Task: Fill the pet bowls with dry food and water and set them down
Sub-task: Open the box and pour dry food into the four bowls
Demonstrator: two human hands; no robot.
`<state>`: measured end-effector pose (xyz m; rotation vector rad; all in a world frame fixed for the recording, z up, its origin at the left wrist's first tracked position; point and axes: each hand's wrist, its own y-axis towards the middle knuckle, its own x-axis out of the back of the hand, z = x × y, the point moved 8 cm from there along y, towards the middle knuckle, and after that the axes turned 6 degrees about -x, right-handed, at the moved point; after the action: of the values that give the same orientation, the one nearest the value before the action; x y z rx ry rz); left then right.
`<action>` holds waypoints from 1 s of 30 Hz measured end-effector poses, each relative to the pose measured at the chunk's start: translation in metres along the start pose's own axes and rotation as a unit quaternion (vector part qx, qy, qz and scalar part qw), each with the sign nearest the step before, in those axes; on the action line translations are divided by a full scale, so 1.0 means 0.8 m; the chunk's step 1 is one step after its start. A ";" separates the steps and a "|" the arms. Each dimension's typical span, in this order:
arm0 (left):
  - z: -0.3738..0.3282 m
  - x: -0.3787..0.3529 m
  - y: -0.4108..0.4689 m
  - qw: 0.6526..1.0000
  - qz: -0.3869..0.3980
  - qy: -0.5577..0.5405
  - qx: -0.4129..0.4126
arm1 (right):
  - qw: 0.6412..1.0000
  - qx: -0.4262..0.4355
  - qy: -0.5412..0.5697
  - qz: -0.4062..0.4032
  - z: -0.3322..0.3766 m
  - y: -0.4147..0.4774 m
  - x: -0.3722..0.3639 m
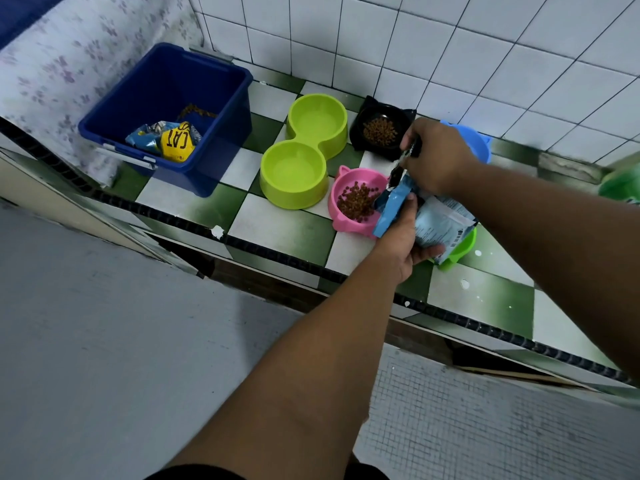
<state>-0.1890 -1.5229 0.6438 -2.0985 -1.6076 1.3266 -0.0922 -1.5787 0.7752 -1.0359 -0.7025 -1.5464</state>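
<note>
A pale blue food pouch is tilted with its open mouth over the pink bowl, which holds brown kibble. My left hand grips the pouch from below. My right hand pinches the pouch's torn top edge. Behind it, a black bowl also holds kibble. A lime double bowl stands without kibble to the left. A blue bowl and a green bowl are mostly hidden by my hands and the pouch.
A dark blue bin at the back left holds a yellow and blue cat food bag and some loose kibble. The bowls stand on a green and white tiled ledge against a white tiled wall. A green object sits at the right edge.
</note>
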 end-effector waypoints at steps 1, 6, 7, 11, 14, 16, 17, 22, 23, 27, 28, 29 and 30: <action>-0.001 -0.001 -0.001 1.000 0.000 0.002 0.000 | 1.000 0.000 0.002 -0.001 0.000 0.000 0.000; 0.005 0.004 0.004 1.000 0.001 0.010 0.007 | 1.000 0.003 -0.006 0.000 -0.004 -0.001 0.000; 0.007 0.005 0.005 1.000 0.002 0.014 0.007 | 1.000 0.003 -0.007 0.000 -0.006 -0.003 0.000; 0.011 0.005 0.009 1.000 0.005 0.024 0.006 | 1.000 -0.008 0.002 -0.003 -0.014 -0.007 0.004; 0.009 0.004 0.007 1.000 0.007 0.030 -0.008 | 1.000 -0.009 0.012 -0.013 -0.014 -0.011 0.010; 0.009 0.005 0.007 0.999 0.002 0.043 -0.017 | 0.999 -0.015 0.018 -0.024 -0.017 -0.018 0.016; 0.008 0.007 0.008 0.998 -0.009 0.053 -0.024 | 0.999 -0.018 0.024 -0.031 -0.020 -0.023 0.020; -0.003 0.013 0.011 0.989 -0.018 0.121 -0.086 | 0.993 -0.057 0.075 -0.074 -0.045 -0.043 0.047; -0.008 0.012 0.010 0.985 -0.015 0.142 -0.099 | 0.990 -0.065 0.090 -0.089 -0.050 -0.047 0.052; -0.035 -0.003 0.001 0.966 -0.010 0.206 -0.154 | 0.977 -0.066 0.160 -0.127 -0.057 -0.062 0.076; -0.043 -0.007 -0.005 0.963 -0.010 0.214 -0.165 | 0.974 -0.062 0.173 -0.133 -0.057 -0.066 0.082; -0.051 -0.010 -0.010 0.960 -0.012 0.220 -0.176 | 0.971 -0.056 0.185 -0.139 -0.057 -0.071 0.088; -0.058 -0.013 -0.012 0.956 -0.013 0.225 -0.187 | 0.969 -0.051 0.192 -0.148 -0.057 -0.074 0.095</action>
<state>-0.1620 -1.5112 0.6824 -2.3468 -1.7602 0.4944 -0.1628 -1.6381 0.8280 -0.6922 -0.5235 -1.9913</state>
